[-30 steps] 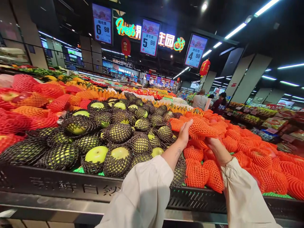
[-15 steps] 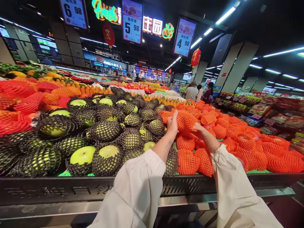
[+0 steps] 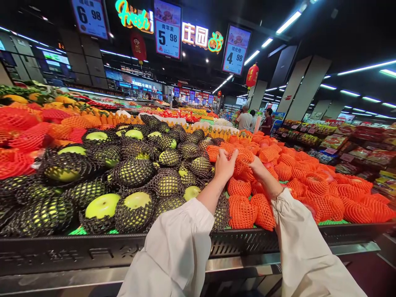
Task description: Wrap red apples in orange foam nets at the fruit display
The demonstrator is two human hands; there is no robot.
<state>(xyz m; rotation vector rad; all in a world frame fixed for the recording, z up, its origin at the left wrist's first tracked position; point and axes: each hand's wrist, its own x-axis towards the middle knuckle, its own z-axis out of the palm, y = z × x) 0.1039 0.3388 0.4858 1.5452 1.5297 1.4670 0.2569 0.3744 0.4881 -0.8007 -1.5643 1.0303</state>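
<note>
Over the pile of orange-netted fruit, both my hands hold one fruit in an orange foam net (image 3: 243, 163). My left hand (image 3: 225, 165) is closed on its left side, thumb on top and its other fingers partly hidden. On the opposite side my right hand (image 3: 259, 170) grips the net's right end, fingers mostly out of sight. The net covers the fruit, so its kind cannot be told. Just below lie more orange-netted fruits (image 3: 242, 211). Green apples in black foam nets (image 3: 102, 206) fill the display left of my hands.
A black slatted display edge (image 3: 244, 241) runs along the front, with a metal rail below. Red-netted fruit (image 3: 24, 132) lies at far left. Price screens (image 3: 168, 31) hang overhead. Several people (image 3: 245, 119) stand in the background, near packaged-goods shelves (image 3: 340, 138) on the right.
My left hand has turned inward over the held fruit, its thumb now pointing to the right. My right hand stays on the net's right end. The whole view has shifted slightly.
</note>
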